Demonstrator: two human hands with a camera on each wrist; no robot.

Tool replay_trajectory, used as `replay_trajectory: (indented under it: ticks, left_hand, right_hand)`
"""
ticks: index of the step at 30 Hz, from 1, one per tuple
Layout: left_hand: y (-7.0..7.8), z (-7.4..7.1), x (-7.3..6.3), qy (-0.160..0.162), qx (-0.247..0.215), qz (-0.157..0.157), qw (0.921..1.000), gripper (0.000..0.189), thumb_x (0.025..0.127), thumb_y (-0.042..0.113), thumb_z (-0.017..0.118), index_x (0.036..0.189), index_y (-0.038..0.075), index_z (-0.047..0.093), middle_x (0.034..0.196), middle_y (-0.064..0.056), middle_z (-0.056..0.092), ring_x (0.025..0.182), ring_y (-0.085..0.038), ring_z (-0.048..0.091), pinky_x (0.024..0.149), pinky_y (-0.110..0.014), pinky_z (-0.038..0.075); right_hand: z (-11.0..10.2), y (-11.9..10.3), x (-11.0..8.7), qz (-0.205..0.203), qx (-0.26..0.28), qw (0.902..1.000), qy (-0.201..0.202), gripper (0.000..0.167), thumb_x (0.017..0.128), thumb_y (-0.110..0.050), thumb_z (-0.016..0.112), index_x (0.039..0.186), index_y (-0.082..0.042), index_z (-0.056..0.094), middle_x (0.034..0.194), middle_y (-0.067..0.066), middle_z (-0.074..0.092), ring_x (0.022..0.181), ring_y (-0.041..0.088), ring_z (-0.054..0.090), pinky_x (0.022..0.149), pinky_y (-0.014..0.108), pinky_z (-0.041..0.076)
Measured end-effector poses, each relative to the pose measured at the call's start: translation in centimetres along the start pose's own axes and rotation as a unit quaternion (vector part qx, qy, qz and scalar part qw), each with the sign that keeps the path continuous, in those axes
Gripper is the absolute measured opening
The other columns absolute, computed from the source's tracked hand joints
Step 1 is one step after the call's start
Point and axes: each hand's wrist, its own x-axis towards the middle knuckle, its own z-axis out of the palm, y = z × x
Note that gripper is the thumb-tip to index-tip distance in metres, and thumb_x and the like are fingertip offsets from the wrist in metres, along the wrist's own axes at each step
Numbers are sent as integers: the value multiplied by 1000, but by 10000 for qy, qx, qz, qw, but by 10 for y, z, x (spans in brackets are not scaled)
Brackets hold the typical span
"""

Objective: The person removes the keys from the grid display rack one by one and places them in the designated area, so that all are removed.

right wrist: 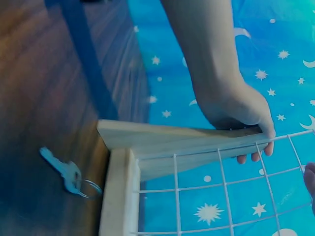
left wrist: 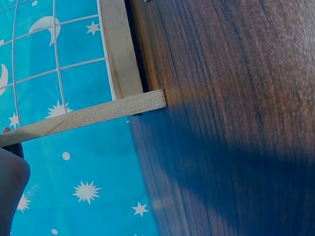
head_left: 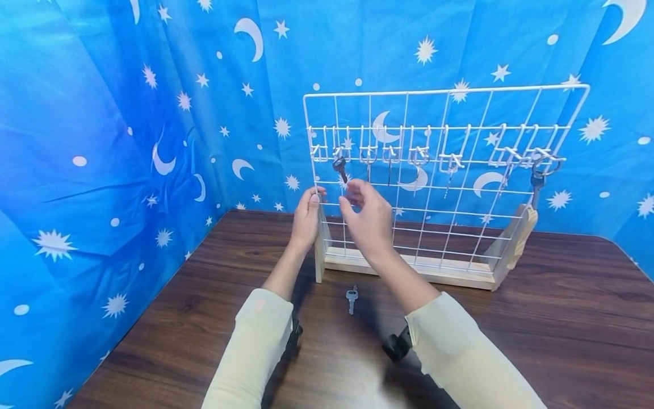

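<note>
A white wire grid rack (head_left: 419, 213) in a wooden stand stands on the table, with a row of hooks holding several keys on rings. My left hand (head_left: 305, 218) grips the stand's left wooden upright (left wrist: 83, 117), its fingers wrapped behind the edge in the right wrist view. My right hand (head_left: 370, 218) is in front of the grid with fingers loosely bent and nothing held. Its fingertips are right by the lower end of a dark key (head_left: 339, 166) hanging from the second hook from the left. The leftmost hook (head_left: 319, 152) bears no key.
A silver key (head_left: 352, 300) with a ring lies on the dark wooden table (head_left: 184, 318) in front of the stand, between my forearms. Another dark key (head_left: 537, 180) hangs on a large ring at the far right. A blue star-patterned cloth (head_left: 327, 51) closes off the back and left.
</note>
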Motion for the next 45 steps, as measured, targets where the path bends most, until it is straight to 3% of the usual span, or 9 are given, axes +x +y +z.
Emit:
replay_trajectory:
  ticks: [3, 7, 13, 20, 28, 33, 37, 40, 45]
  left_hand:
    - [0, 0, 0, 21, 44, 12, 10000, 34, 103, 22, 30, 118, 0, 50, 116, -19, 55, 110, -30, 49, 96, -39, 37]
    - [0, 0, 0, -10, 76, -35, 10000, 35, 103, 23, 29, 119, -1, 50, 117, -17, 55, 113, -27, 48, 98, -39, 36]
    - [7, -2, -1, -87, -13, -166, 9998, 35, 102, 20, 30, 121, -4, 49, 120, -22, 54, 117, -29, 46, 100, -42, 33]
    - [39, -4, -10, -116, 44, -149, 9998, 32, 102, 10, 29, 118, -11, 46, 118, -28, 51, 113, -35, 47, 99, -43, 35]
    - [41, -4, -10, -71, 43, -88, 9999, 32, 102, 10, 30, 117, -11, 48, 115, -25, 53, 109, -34, 49, 97, -42, 36]
    - [39, -4, -10, -85, 43, -98, 9999, 32, 102, 10, 29, 118, -11, 47, 116, -28, 52, 111, -37, 48, 97, -43, 36]
    - [21, -3, -4, -63, -32, -92, 9999, 32, 102, 13, 30, 118, -7, 49, 117, -25, 53, 113, -38, 47, 97, -45, 35]
    - [6, -1, 0, -57, -65, -131, 9999, 34, 102, 18, 30, 119, -4, 50, 118, -21, 54, 114, -35, 47, 97, -45, 35]
    - [1, 0, 0, -51, 31, -199, 9998, 37, 103, 25, 30, 120, -1, 49, 119, -16, 54, 114, -26, 48, 98, -41, 35]
  right_hand:
    - [6, -4, 8, -501, -418, 9973, 339, 28, 84, -6, 66, 110, 2, 59, 102, 15, 64, 90, 23, 65, 78, 30, 52]
    - [11, -8, 16, -695, -672, 9934, 611, 28, 84, -5, 66, 110, 3, 58, 101, 17, 62, 90, 25, 65, 77, 31, 52]
    - [17, -11, 24, -411, -868, 9928, 718, 28, 85, -9, 66, 110, 1, 58, 102, 15, 63, 88, 23, 65, 74, 31, 53]
    - [22, -10, 31, 5, -795, 9938, 771, 29, 84, -13, 69, 107, 0, 57, 98, 13, 63, 81, 21, 64, 71, 31, 51]
    - [23, -11, 32, -20, -589, 9946, 854, 21, 86, -14, 66, 101, 0, 60, 90, 12, 66, 75, 19, 65, 68, 29, 51]
    - [22, -12, 32, -170, -555, 9938, 951, 15, 86, -8, 64, 98, 2, 64, 84, 12, 67, 71, 18, 64, 64, 29, 51]
    - [20, -14, 29, -259, -419, 9941, 969, 16, 87, -6, 63, 98, 4, 64, 82, 13, 67, 70, 19, 64, 64, 28, 52]
    - [19, -15, 26, -289, -312, 9945, 953, 16, 87, -5, 62, 99, 5, 64, 83, 13, 67, 70, 18, 64, 63, 28, 52]
    - [16, -17, 21, -380, -195, 9951, 896, 15, 88, -5, 61, 98, 5, 64, 83, 13, 67, 70, 17, 63, 64, 25, 52]
